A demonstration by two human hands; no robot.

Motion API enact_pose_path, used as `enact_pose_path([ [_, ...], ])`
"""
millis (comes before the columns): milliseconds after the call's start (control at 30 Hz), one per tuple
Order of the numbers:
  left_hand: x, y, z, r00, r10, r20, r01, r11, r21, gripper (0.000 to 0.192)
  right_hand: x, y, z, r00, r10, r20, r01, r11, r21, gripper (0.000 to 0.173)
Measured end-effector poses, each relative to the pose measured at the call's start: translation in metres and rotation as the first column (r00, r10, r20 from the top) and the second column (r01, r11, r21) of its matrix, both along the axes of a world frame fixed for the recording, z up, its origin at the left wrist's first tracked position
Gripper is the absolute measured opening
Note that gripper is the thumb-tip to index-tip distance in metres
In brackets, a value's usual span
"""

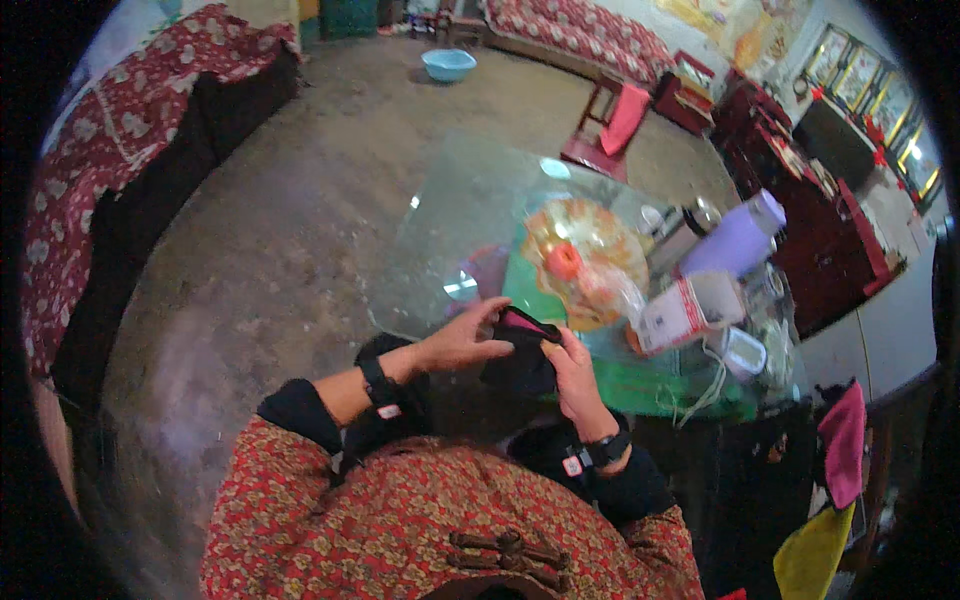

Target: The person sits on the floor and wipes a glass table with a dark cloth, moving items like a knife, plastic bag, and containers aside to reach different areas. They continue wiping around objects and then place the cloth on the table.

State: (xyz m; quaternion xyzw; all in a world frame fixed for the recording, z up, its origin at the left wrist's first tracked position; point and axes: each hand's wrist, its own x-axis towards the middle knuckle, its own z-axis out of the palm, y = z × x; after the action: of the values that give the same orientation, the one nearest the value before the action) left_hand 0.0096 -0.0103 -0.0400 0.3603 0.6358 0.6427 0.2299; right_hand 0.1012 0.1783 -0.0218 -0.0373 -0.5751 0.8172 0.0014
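Note:
A black cloth article point(521, 367) with a pink lining point(517, 321) is in front of me, its mouth gaping upward. It looks like a pouch or a cap; which one I cannot tell. My right hand point(576, 375) pinches the right end of its rim between thumb and fingers. At the left end of the mouth is my left hand point(461, 341), thumb and fingers spread, the fingertips against the rim. Whether those fingertips grip the cloth is not clear. The lower part of the article is dark against my dark trousers.
Just beyond my hands stands a glass table point(450, 202). On it are a scalloped dish point(544, 217) with a red fruit point(564, 261), a purple thermos point(731, 236) and a carton point(675, 315). Pink cloth point(844, 450) hangs at right. A blue basin point(448, 67) sits on the floor.

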Motion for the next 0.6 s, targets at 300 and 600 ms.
enact_pose_path([
  [300,-0.088,-0.029,0.005,0.911,0.406,-0.080,-0.412,0.878,-0.242,0.073,-0.084,-0.022,0.001,0.965,0.028,-0.262,0.192,0.607,0.771,0.047],
  [600,-0.131,-0.029,-0.056,0.619,-0.376,-0.689,-0.443,0.558,-0.702,0.075,-0.037,-0.008,-0.079,0.901,0.408,-0.147,0.164,-0.007,0.986,0.064],
])
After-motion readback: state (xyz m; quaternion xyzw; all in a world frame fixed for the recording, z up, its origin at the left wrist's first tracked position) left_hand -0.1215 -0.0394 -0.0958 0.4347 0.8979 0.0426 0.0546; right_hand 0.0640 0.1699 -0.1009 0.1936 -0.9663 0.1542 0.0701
